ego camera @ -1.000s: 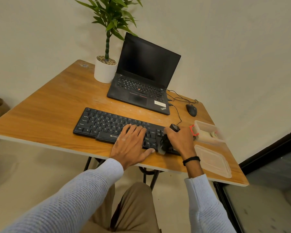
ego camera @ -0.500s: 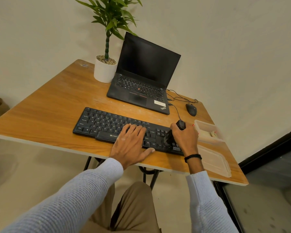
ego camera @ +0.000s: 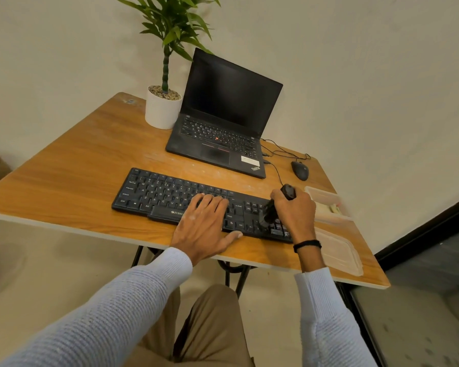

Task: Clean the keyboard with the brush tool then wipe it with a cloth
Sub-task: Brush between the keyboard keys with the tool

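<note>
A black keyboard [ego camera: 164,193] lies along the near part of the wooden table [ego camera: 72,181]. My left hand [ego camera: 206,226] rests flat on its middle keys, fingers spread, holding nothing. My right hand [ego camera: 294,213] is closed around a black brush tool [ego camera: 272,209], whose bristle end touches the keys at the keyboard's right end. The brush's rounded top sticks out above my knuckles. No cloth is clearly visible; something pale lies inside the open plastic box [ego camera: 326,205] to the right.
An open black laptop [ego camera: 223,128] stands behind the keyboard, with a potted plant [ego camera: 163,107] to its left. A wired mouse [ego camera: 300,170] and cables lie at the back right. The box's lid [ego camera: 339,252] lies near the table's right front corner.
My right hand with the brush has shifted rightwards and slightly away along the keyboard's right end, then swept back a little. My left hand has stayed in place.
</note>
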